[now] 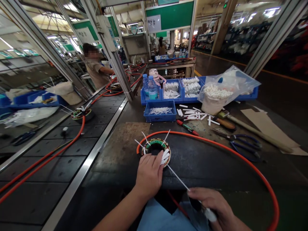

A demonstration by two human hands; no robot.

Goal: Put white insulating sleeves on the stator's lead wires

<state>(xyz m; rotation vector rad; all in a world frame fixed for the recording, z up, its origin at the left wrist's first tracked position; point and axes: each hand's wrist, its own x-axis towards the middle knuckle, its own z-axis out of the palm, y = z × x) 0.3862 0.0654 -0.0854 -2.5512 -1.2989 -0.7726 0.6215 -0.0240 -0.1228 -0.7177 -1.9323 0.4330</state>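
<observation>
The coil ring [156, 145] lies near the counter's [216, 160] front edge. Left hand [149, 175] rests on it, fingers released. The white strand [178, 178] slants from the ring to the right hand [214, 208], whose fingers pinch it.

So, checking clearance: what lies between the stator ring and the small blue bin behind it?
Head view: the orange cable arcs across the worn tabletop between the stator ring and the small blue bin, past the ring's upright white leads.
</observation>
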